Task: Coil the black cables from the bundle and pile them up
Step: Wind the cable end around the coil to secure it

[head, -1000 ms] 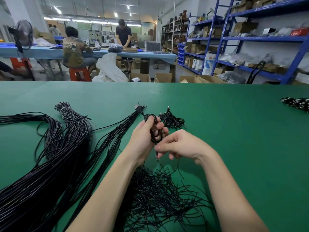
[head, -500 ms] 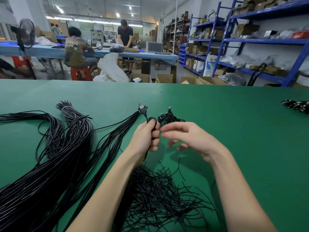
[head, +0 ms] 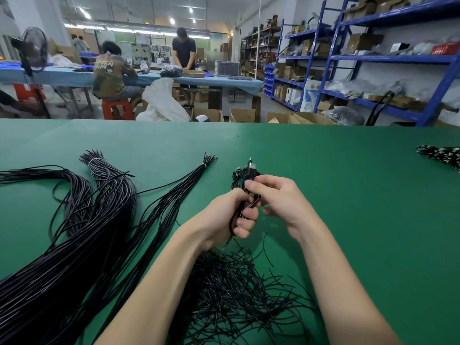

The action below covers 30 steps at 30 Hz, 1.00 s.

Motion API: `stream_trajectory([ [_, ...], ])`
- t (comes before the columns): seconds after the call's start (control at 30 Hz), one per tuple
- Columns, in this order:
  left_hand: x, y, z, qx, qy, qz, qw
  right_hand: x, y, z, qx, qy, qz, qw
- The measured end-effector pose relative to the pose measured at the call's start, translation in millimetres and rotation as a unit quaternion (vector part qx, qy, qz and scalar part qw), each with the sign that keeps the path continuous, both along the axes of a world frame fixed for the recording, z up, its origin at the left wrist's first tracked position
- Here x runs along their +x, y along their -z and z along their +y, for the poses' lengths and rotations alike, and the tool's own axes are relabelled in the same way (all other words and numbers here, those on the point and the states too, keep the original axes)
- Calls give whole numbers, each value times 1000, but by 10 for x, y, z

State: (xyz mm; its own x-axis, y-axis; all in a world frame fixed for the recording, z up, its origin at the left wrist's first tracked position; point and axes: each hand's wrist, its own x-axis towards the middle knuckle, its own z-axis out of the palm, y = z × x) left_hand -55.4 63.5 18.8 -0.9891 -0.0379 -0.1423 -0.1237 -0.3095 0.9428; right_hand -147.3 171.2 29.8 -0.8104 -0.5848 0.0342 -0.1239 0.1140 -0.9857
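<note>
A thin, limp black coiled cable (head: 245, 195) is held above the green surface (head: 348, 195), clamped in the left hand (head: 224, 217) while the right hand (head: 276, 197) pinches its plug end. Light and springy, it is best gripped across the loops.

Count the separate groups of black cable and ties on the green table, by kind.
Long cable bundles: 3
Coiled cable in both hands: 1
Coiled pile behind hands: 1
Loose short black ties heap: 1
Black-and-white bunch, far right: 1
Total: 7
</note>
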Motion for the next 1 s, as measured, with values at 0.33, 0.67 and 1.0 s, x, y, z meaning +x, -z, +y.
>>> stream_trajectory([
  [0.33,88,-26,-72,-17,46,4,999,-67,17,139,-33,-119,11,992],
  [0.67,107,-31,-84,35,95,-31,994,51,138,-23,-50,26,202,978],
  [1.0,24,2,-70,118,34,-28,992,-92,291,-24,-34,159,271,949],
])
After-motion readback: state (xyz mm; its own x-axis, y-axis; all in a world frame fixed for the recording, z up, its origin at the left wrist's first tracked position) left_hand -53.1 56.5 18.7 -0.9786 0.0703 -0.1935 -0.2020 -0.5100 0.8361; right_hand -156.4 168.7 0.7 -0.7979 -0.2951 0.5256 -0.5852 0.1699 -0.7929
